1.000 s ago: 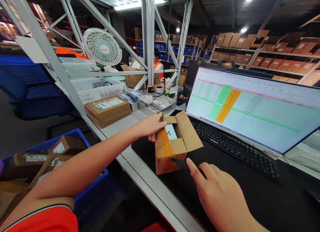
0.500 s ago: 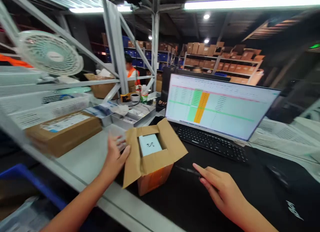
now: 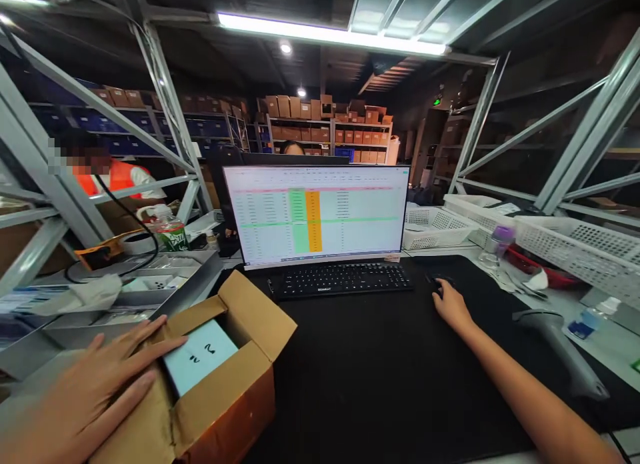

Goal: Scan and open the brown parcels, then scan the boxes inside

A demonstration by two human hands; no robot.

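Head view: a left hand (image 3: pixel 103 384) spreads wide across an open carton (image 3: pixel 235 417) left of the keyboard (image 3: pixel 345 279), where uneven pressure could tip it, while the right hand (image 3: pixel 454 309) meets a dark object (image 3: pixel 433 279), its grip unclear.

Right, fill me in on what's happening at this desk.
A person's left hand lies spread over a flap of an open cardboard box, a pale blue box showing inside. The right hand is at a dark object on the black mat, too unclear to name. The monitor shows a spreadsheet.
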